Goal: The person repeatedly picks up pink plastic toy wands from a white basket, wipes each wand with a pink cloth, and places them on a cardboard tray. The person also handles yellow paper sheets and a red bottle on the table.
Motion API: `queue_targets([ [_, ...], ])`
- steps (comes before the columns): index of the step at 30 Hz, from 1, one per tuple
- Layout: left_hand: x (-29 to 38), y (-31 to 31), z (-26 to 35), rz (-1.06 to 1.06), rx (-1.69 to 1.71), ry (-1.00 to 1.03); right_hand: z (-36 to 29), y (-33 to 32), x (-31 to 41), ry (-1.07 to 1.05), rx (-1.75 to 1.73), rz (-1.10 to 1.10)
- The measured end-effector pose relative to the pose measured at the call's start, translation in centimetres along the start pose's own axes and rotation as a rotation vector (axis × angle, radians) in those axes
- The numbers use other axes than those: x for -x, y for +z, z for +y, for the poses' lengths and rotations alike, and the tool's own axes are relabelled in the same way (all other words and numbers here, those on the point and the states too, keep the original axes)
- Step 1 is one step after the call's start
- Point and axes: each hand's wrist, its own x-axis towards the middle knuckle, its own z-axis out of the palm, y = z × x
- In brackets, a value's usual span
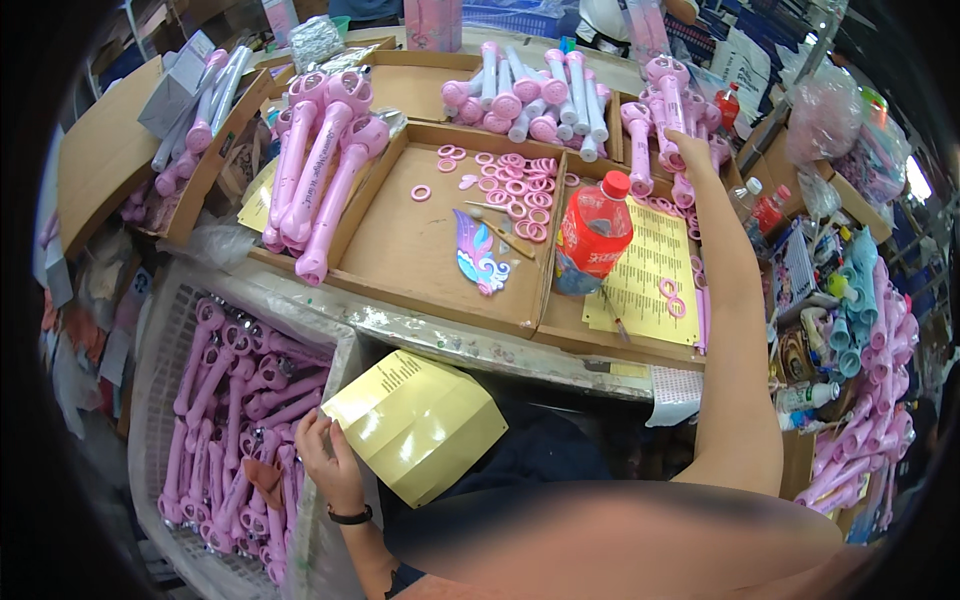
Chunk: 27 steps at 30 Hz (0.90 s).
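My left hand (328,459), low and left of centre, grips the edge of a glossy yellow sticker sheet (420,431) with small dark print. The sheet bends over my lap, beside a plastic crate (330,405). My right arm stretches to the far right of the table, where my right hand (691,154) is on a pink plastic toy wand (670,97) in a cluster of similar wands. My thumb lies against its handle; the other fingers are mostly hidden. Another pink wand (639,150) stands just left of that cluster.
Pink wands (225,420) fill the crate. A cardboard tray (382,217) holds pink rings (517,187), a wing-shaped piece (480,255) and a brush. A red-capped bottle (596,232) stands by yellow sheets (652,270). Wands (322,165) overhang the tray's left edge; white-handled parts (532,90) lie behind.
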Motion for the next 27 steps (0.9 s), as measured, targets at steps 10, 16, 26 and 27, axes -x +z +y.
queue_targets([
  [10, -0.7, 0.5, 0.5, -0.003, 0.421, -0.345, 8.1, 6.8, -10.5, 0.14, 0.014, 0.006],
  [16, -0.1, 1.7, 0.7, 0.066, 0.577, -0.464, 11.4, 5.7, -14.1, 0.122, -0.272, -0.152],
  [26, -2.4, 2.6, -1.6, -0.243, 1.085, -0.741, -1.3, 2.8, 24.2, -1.176, -0.324, -0.271],
  [27, -2.5, 2.8, -1.7, -0.248, 1.103, -0.738, -0.6, 5.0, 28.6, -1.154, -0.364, -0.404],
])
